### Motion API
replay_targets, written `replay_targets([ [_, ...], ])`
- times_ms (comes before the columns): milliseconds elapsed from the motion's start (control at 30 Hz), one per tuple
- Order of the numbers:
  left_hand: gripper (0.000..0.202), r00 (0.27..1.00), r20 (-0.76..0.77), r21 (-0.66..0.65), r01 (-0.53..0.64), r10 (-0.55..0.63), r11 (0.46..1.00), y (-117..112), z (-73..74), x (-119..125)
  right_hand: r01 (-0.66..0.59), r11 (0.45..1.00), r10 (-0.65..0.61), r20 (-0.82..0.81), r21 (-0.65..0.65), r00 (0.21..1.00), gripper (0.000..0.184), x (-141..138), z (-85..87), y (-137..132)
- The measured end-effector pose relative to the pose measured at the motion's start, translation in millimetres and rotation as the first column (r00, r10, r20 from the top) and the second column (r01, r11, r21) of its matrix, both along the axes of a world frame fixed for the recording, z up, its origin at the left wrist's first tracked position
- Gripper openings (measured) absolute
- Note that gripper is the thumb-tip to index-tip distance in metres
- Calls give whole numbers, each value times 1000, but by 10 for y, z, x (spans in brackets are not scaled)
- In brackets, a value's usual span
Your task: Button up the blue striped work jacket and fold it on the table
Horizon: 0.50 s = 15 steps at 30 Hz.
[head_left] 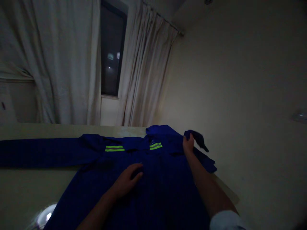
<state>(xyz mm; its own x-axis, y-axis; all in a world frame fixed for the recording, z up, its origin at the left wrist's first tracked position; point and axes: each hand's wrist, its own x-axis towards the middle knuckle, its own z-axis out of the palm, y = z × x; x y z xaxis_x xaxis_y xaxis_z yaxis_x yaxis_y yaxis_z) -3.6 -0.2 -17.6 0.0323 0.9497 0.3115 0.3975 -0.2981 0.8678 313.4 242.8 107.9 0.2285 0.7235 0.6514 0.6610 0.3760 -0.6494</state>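
Note:
A dark blue work jacket [163, 179] lies spread on the table, its front facing up, with yellow-green and grey stripes across the chest. One sleeve [48, 151] stretches flat to the left; the other is bunched at the right. My right hand [188, 144] is closed on a fold of the jacket near the right shoulder, and a loose piece of cloth [198, 139] hangs over beyond the fingers. Above the middle of the jacket front is my left hand [127, 180], thumb and fingers apart, holding nothing. Whether it touches the cloth I cannot tell.
The pale table [28, 185] reaches back toward curtains [69, 64] and a dark window [111, 51]. A plain wall [240, 95] stands close along the right side. At the lower left, a bright round light or reflection [46, 215] shows beside the jacket.

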Motion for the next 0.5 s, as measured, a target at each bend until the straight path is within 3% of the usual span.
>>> replay_targets([
  [33,51,977,201,-26,-61,65,998,45,-2,-41,-91,996,91,46,-3,995,53,-175,-90,-42],
  [67,53,904,402,-64,-131,146,989,84,6,-99,-208,978,210,121,-29,970,56,-346,-213,-119],
  [133,54,627,720,-162,-265,298,951,126,51,-260,-447,886,463,284,-122,840,62,-623,-521,-360],
  [233,58,187,908,-294,-351,374,889,90,157,-552,-619,756,641,434,-214,633,68,-793,-951,-783],
  [300,66,17,929,-345,-318,369,883,34,230,-698,-647,729,653,510,-223,560,64,-772,-1091,-979],
  [367,67,-56,922,-382,-287,383,878,-5,290,-762,-631,746,616,581,-214,532,55,-715,-1094,-1070],
  [500,49,-17,898,-415,-362,439,835,2,344,-713,-465,850,497,668,-247,554,53,-629,-951,-1034],
])
